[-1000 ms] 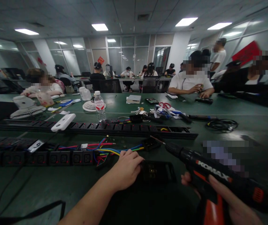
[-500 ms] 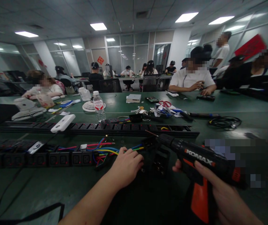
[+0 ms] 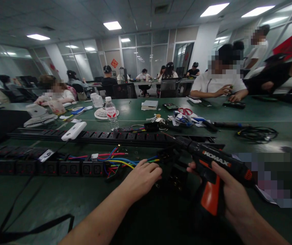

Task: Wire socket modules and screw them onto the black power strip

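My right hand (image 3: 225, 187) is wrapped round a black and orange cordless drill (image 3: 207, 156), its forefinger by the trigger. The long thin bit points left and slightly up, above the table. My left hand (image 3: 146, 175) is closed, fingers curled down at the ends of loose coloured wires (image 3: 122, 160); what its fingertips hold is hidden. These wires come out of a black power strip (image 3: 71, 166) lying at the left, with a white label on it. Just right of my left hand lie dark socket parts (image 3: 178, 177), hard to make out in shadow.
A longer black socket strip (image 3: 120, 136) crosses the table behind, with a white device (image 3: 74, 131) on it. A water bottle (image 3: 111, 114), a white box (image 3: 149, 105), red-handled scissors (image 3: 185, 111) and a coiled black cable (image 3: 257, 134) stand or lie beyond. A co-worker (image 3: 219, 80) sits opposite.
The view has swung a little left, so the table's things sit further right. The drill has moved slightly left relative to the table; both hands keep their grip.
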The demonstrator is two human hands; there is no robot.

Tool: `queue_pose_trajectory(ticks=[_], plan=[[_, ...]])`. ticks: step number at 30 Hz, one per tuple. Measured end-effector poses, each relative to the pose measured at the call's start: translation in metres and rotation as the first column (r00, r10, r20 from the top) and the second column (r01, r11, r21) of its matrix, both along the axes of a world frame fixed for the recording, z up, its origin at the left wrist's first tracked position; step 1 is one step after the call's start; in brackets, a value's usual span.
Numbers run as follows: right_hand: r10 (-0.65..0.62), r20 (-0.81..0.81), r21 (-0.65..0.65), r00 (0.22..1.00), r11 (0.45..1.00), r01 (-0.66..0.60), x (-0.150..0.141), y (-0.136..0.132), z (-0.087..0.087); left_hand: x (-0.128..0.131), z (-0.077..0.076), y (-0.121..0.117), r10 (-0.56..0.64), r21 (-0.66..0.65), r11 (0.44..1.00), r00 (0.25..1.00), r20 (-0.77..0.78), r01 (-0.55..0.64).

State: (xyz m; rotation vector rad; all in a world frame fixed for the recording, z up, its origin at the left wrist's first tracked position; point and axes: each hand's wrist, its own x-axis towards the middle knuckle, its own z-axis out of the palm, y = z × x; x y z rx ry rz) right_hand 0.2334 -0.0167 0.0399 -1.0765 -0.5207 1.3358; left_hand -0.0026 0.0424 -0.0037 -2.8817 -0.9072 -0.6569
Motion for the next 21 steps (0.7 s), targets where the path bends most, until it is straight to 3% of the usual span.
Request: queue_pose_trajectory(ticks=[3, 7, 14, 17, 21], plan=[[-0.005, -0.093, -0.085, 0.996, 0.996, -0.003, 0.004, 0.001, -0.001, 0.0, 0.0, -0.001, -0.028, 0.011, 1.0, 0.999, 0.016, 0.028], [-0.019, -0.129, -0.1, 0.991, 0.995, 0.006, 0.007, 0.003, -0.002, -0.001, 0.004, -0.005, -0.064, 0.055, 0.996, 0.997, -0.031, 0.065], [-0.031, -0.152, -0.06, 0.988, 0.998, 0.022, 0.008, 0.007, -0.007, -0.001, 0.002, -0.013, -0.004, 0.23, 0.973, 0.998, -0.07, 0.02], [-0.034, -0.173, -0.015, 0.984, 0.999, 0.032, 0.01, 0.011, -0.008, 0.002, 0.003, -0.014, 0.021, 0.251, 0.968, 0.997, -0.073, -0.002], [-0.043, -0.197, 0.061, 0.979, 0.997, 0.056, 0.01, 0.015, -0.008, 0.007, 0.006, -0.018, 0.15, 0.256, 0.96, 0.979, -0.139, -0.111]])
